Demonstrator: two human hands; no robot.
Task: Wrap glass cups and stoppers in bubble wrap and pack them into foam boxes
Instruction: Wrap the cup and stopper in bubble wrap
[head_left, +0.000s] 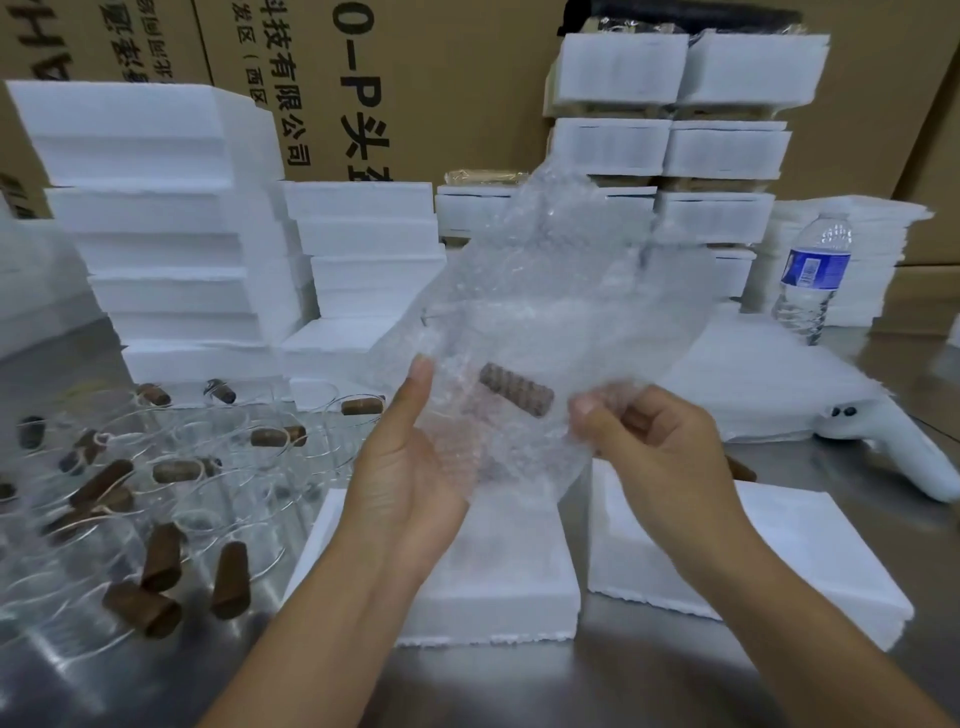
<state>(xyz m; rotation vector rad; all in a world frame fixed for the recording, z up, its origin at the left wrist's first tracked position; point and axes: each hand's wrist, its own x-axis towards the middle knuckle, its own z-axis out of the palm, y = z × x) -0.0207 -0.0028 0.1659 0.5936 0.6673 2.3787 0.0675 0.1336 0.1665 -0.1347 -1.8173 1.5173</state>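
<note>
A brown stopper (517, 389) shows through the bubble wrap (545, 291) held up above the near table's middle; whether a cup lies with it I cannot tell. The left hand (410, 467) cups the sheet, thumb on its face, and the right hand (654, 447) pinches its edge. Roll snugly, I'd judge, tucking loose ends. Two foam boxes (753, 551) wait below on the steel table (623, 686). Glass cups (156, 467) lie left, a water bottle (815, 275) far right and cartons (467, 78) behind.
</note>
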